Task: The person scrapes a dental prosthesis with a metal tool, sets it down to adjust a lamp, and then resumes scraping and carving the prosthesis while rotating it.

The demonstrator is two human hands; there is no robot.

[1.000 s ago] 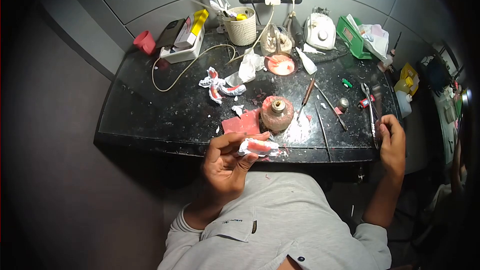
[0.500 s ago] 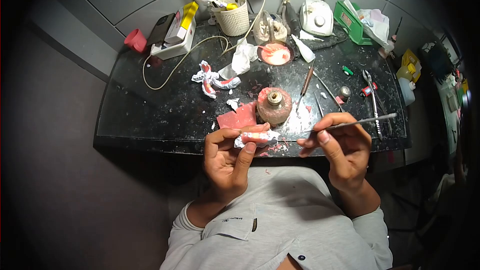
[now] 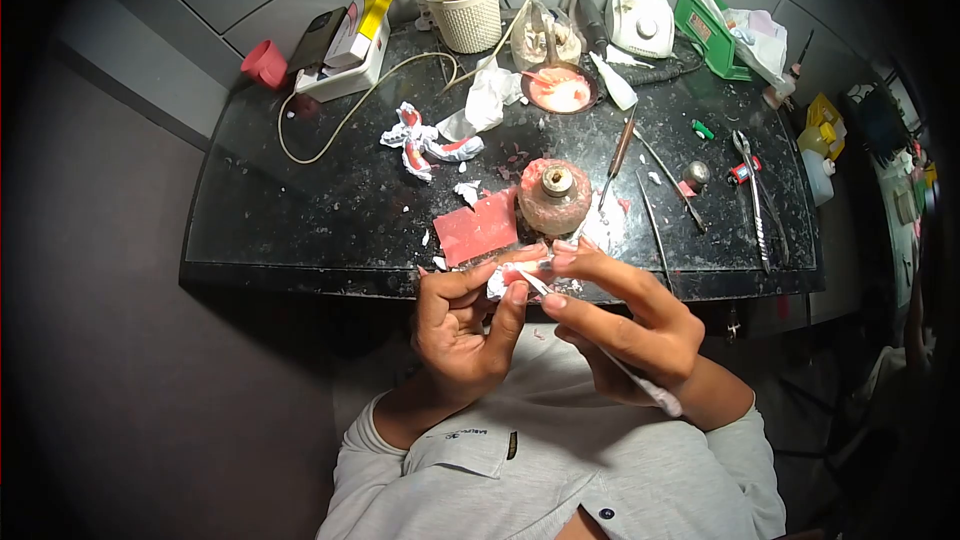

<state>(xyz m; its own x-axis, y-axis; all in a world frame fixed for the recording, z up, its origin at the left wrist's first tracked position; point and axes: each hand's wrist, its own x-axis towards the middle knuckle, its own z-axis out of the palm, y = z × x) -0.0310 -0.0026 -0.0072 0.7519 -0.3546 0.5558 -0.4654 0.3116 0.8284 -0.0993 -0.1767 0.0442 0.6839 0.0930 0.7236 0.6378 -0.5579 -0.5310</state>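
Observation:
My left hand (image 3: 462, 335) pinches a small white plaster dental model (image 3: 497, 286) with pink wax along it, close over the table's front edge. My right hand (image 3: 645, 320) grips a thin metal wax carver (image 3: 625, 370) at a slant, its pointed tip right at the pink wax. The right fingertips overlap the model's right end and hide part of it. Just beyond the hands stands a glass spirit lamp (image 3: 553, 212) coated in pink wax, with a pink wax sheet (image 3: 477, 232) lying to its left.
More waxed plaster models (image 3: 415, 145) lie at left. Behind the lamp sits a pan of pink wax (image 3: 562, 90). Carving tools (image 3: 655, 220) and pliers (image 3: 748, 190) lie at right. A woven basket (image 3: 468, 22), a white control box (image 3: 640, 25) and a green bin (image 3: 708, 35) line the back.
My right hand has moved left to the model and turned the carver, so its tip now meets the wax and its handle end points down toward me. My left hand keeps the model.

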